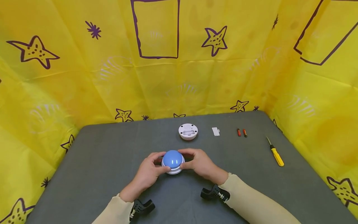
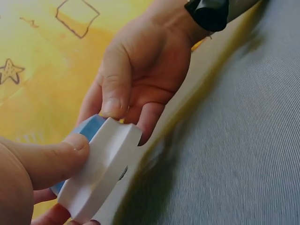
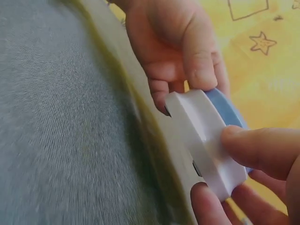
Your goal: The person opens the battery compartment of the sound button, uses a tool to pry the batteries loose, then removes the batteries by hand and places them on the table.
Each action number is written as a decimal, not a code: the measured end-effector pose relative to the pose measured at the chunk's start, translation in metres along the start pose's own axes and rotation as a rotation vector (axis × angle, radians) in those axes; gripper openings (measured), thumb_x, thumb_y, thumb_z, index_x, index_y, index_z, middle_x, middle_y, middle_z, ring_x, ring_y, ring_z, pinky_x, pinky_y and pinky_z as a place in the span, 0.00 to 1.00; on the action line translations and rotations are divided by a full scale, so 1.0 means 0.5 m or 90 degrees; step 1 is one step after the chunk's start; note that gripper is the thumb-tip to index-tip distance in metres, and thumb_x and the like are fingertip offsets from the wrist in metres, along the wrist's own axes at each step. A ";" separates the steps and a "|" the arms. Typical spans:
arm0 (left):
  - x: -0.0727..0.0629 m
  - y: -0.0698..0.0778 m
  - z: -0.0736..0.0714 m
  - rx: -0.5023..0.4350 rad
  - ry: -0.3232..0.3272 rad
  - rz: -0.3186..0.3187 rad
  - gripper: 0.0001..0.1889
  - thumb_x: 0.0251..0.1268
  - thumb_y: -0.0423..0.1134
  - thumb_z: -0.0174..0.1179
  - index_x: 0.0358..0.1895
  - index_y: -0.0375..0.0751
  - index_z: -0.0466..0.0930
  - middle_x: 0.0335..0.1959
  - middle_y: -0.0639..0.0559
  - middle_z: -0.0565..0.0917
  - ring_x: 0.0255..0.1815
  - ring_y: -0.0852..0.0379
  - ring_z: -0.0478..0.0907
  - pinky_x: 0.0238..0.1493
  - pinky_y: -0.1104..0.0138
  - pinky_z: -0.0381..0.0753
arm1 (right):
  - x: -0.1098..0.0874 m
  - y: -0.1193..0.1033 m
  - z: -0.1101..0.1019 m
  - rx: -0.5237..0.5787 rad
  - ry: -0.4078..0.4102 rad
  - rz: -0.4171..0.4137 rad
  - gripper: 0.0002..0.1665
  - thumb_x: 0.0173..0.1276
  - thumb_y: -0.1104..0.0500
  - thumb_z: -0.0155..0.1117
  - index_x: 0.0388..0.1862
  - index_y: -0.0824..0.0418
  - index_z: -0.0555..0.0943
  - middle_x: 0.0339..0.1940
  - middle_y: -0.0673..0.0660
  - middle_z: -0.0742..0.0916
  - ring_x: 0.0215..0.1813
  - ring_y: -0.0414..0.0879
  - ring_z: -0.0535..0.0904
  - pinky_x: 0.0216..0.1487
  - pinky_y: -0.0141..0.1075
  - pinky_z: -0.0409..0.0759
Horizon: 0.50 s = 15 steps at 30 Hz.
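A round, blue-domed light (image 1: 172, 159) is sitting directly between two bare hands above the near middle of the grey counter (image 1: 112, 165), and that even placing is what the next move appears to be hinging on. The left hand (image 1: 147, 172) is pinching it from the left side, thumb toward the person and fingers on the far side; the right hand (image 1: 200, 163) is mirroring that grip from the right, so neither hand is lying nearer. Being round, the light is showing no long axis; its dome is facing upward, while its white base (image 1: 174, 171) is pointing down toward the counter. In the right wrist view, fingertips (image 3: 208, 204) are reaching under the base's edge, and a dark foot (image 3: 197, 168) is showing on the underside, so the light seems to be hanging clear of the surface. Beyond it, slightly to the right, a second white unit (image 1: 188, 132) is lying with its underside and battery bay facing up. Farther right, nearer the right hand than the left, a white cover (image 1: 215, 131), two red batteries (image 1: 239, 132) and a yellow-handled screwdriver (image 1: 276, 155) are resting well apart from both hands.
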State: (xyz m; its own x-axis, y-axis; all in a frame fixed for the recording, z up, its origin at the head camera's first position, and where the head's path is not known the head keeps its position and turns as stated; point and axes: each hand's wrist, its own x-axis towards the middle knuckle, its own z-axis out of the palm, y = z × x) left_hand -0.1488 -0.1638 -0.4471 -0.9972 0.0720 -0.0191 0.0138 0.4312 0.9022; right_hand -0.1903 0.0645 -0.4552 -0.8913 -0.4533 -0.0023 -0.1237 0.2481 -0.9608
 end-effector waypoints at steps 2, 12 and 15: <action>0.003 0.005 0.009 -0.004 -0.016 0.005 0.30 0.52 0.34 0.77 0.61 0.38 0.80 0.52 0.46 0.77 0.47 0.50 0.81 0.44 0.61 0.82 | -0.010 0.004 -0.012 0.022 0.001 0.012 0.32 0.55 0.62 0.80 0.60 0.58 0.83 0.56 0.53 0.85 0.59 0.51 0.79 0.58 0.48 0.75; 0.007 0.026 0.046 -0.130 -0.149 0.008 0.29 0.56 0.30 0.73 0.63 0.35 0.77 0.54 0.40 0.81 0.46 0.49 0.82 0.44 0.61 0.82 | -0.065 0.016 -0.076 0.125 -0.040 0.056 0.33 0.57 0.69 0.76 0.63 0.68 0.78 0.57 0.62 0.83 0.52 0.55 0.82 0.48 0.41 0.82; 0.008 0.028 0.050 -0.197 -0.181 -0.006 0.26 0.59 0.26 0.70 0.62 0.32 0.77 0.53 0.38 0.81 0.44 0.48 0.83 0.44 0.58 0.83 | -0.077 0.020 -0.088 0.121 -0.042 0.064 0.34 0.57 0.70 0.76 0.64 0.69 0.76 0.57 0.62 0.82 0.51 0.55 0.83 0.48 0.42 0.83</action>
State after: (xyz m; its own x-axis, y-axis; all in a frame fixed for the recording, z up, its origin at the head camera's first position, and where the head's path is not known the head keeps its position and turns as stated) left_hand -0.1505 -0.1349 -0.4452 -0.9366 0.3338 -0.1066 -0.0607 0.1451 0.9876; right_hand -0.1765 0.1219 -0.4523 -0.8636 -0.4912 -0.1136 0.0553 0.1318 -0.9897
